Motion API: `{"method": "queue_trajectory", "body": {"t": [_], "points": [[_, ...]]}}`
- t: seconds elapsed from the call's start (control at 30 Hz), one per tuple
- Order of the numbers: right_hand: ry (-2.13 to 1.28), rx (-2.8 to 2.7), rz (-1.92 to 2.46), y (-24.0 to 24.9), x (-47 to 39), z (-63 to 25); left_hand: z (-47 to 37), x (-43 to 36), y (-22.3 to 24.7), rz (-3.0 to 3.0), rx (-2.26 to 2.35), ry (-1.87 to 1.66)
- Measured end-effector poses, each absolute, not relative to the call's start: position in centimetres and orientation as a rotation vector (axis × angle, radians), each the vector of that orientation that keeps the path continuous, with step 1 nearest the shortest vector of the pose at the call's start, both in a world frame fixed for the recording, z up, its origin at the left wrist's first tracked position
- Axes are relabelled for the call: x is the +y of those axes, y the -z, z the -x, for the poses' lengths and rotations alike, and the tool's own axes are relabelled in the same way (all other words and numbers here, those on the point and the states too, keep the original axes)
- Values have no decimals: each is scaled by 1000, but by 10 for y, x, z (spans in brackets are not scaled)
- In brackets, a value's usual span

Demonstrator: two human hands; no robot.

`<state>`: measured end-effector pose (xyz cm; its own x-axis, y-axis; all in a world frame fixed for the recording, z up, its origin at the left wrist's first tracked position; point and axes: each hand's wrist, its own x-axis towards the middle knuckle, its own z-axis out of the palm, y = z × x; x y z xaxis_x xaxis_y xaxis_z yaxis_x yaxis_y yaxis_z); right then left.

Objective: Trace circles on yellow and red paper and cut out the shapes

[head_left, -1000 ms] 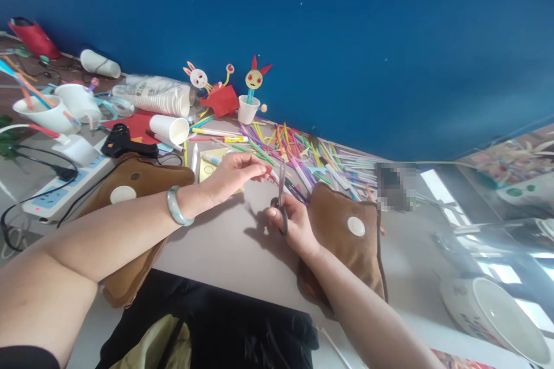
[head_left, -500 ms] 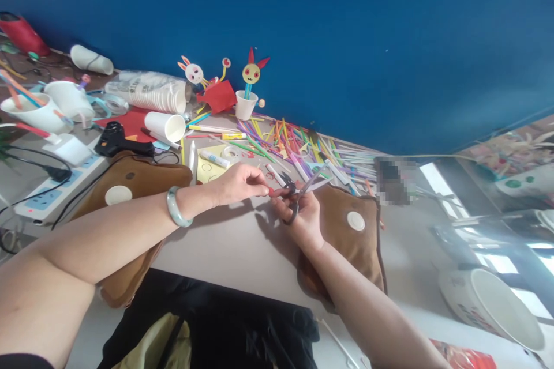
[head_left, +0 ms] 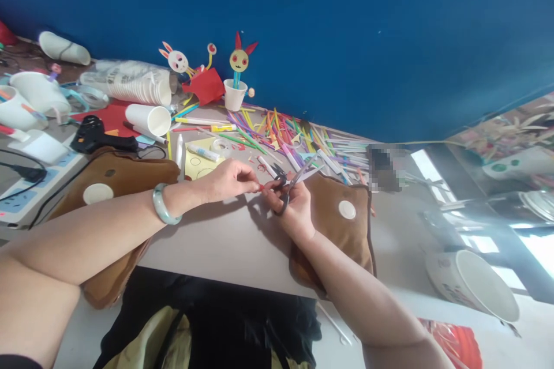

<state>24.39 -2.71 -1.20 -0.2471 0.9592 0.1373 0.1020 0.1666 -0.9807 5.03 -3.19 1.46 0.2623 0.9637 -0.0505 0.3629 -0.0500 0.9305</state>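
My left hand, a pale green bangle on its wrist, pinches a small red piece, perhaps paper, between thumb and forefinger. My right hand holds a pair of scissors with dark handles, a finger through one loop and the blades pointing up and away. Its fingertips meet the left ones at the red piece. Just beyond the hands lie a yellow sheet with drawn circles, a white glue tube and a roll of clear tape.
Brown cushions lie under both forearms. Many coloured sticks are heaped by the blue wall. A rabbit-faced figure stands in a paper cup. Leftward are a black glue gun and a power strip; a white bowl is at right.
The view has shifted, so most of the table appears further left and slightly higher. Both hands stay together at the red piece, and the scissors remain in the right hand.
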Motion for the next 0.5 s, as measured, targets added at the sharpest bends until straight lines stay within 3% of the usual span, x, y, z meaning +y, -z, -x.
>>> {"method": "queue_trajectory", "body": {"t": [0.5], "points": [[-1243, -1491, 1076, 9, -23, -244, -48, -29, -10, -1541, 1254, -864]]}}
